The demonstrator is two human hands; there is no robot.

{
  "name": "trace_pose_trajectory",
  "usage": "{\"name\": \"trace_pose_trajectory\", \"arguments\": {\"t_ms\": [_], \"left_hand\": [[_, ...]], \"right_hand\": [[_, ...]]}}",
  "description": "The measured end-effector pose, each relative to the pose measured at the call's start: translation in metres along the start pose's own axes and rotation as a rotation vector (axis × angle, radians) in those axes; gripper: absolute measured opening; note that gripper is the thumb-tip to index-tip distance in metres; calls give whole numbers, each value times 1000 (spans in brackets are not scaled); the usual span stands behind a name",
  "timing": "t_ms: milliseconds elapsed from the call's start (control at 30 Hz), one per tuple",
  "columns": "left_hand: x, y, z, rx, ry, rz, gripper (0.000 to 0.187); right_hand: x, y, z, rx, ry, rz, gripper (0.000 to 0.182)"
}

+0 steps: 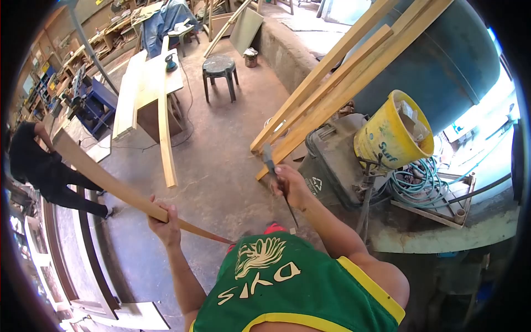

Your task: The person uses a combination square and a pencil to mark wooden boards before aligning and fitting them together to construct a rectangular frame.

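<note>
Currently, a long wooden board (110, 178) is gripped in the left hand (165, 222), fingers wrapped round it, far end toward ten o'clock; a slim grey-and-dark tool (268, 159) is pinched by the right hand (293, 185). Firm support is advised, with the co-worker (41, 166) at ten kept clear. Leaning planks (310, 88) are noted at one o'clock, a yellow Surf bucket (381, 141) nearer two.

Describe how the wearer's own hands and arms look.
The left hand and right hand are bare, with no gloves or watch visible. No sleeves either: the top is a green sleeveless one edged in yellow, with pale lettering.
</note>
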State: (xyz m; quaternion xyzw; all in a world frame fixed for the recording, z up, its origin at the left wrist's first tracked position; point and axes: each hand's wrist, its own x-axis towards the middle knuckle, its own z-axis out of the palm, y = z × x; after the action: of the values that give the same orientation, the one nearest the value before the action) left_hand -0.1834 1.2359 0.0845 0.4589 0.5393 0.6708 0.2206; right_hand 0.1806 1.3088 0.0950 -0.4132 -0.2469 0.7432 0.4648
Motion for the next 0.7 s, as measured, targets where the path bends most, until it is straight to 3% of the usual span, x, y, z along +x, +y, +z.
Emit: {"name": "trace_pose_trajectory", "arguments": {"t_ms": [133, 367, 500, 700], "left_hand": [[10, 0, -7, -9, 67, -5, 53], [33, 13, 8, -56, 5, -18, 51], [45, 6, 21, -39, -43, 62, 50], [62, 6, 53, -19, -42, 90, 51]], "right_hand": [[-28, 13, -27, 12, 210, -69, 28], [-32, 16, -11, -57, 252, -164, 37], [-30, 15, -5, -165, 119, -205, 46], [-28, -10, 1, -292, 89, -309, 53]]}}
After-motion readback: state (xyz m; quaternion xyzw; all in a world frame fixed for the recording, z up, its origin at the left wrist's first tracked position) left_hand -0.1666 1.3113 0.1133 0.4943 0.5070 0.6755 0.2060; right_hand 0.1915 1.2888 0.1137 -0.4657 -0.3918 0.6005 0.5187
